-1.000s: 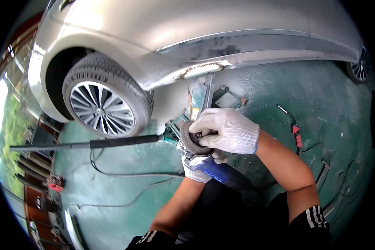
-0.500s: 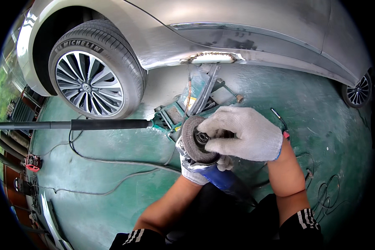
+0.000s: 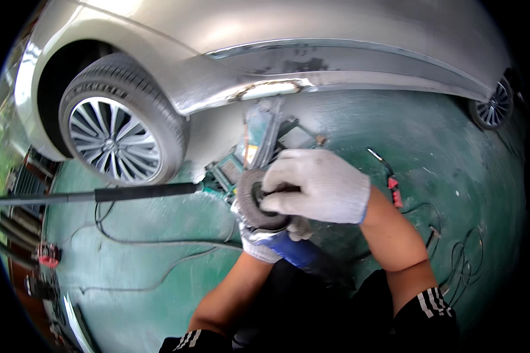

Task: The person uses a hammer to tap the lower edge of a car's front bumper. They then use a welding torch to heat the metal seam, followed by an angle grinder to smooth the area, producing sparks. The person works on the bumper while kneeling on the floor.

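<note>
A blue angle grinder (image 3: 297, 250) is held in front of me, with a grey abrasive disc (image 3: 251, 203) facing up. My left hand (image 3: 259, 251), in a white knitted glove, is wrapped round the grinder's head from below; some of its fingertips show past the disc. My gloved right hand (image 3: 327, 185) has its thumb and fingers pinched at the disc's centre, over the dark locking nut (image 3: 257, 192). Those fingertips partly hide the nut. Beyond the hands, the silver car's sill (image 3: 271, 89) has a bare, scorched patch with a rough weld along its upper edge.
Under the sill stands a green floor jack (image 3: 221, 175), its long black handle (image 3: 147, 192) reaching left past the front wheel (image 3: 115, 141). A welding torch (image 3: 393, 189) with a red grip lies on the floor at right. Cables (image 3: 159, 242) cross the green floor.
My view has shifted, so the car, jack and both hands sit further left in the picture. Both hands keep the same hold on the grinder, the right one still pinched at the disc's centre.
</note>
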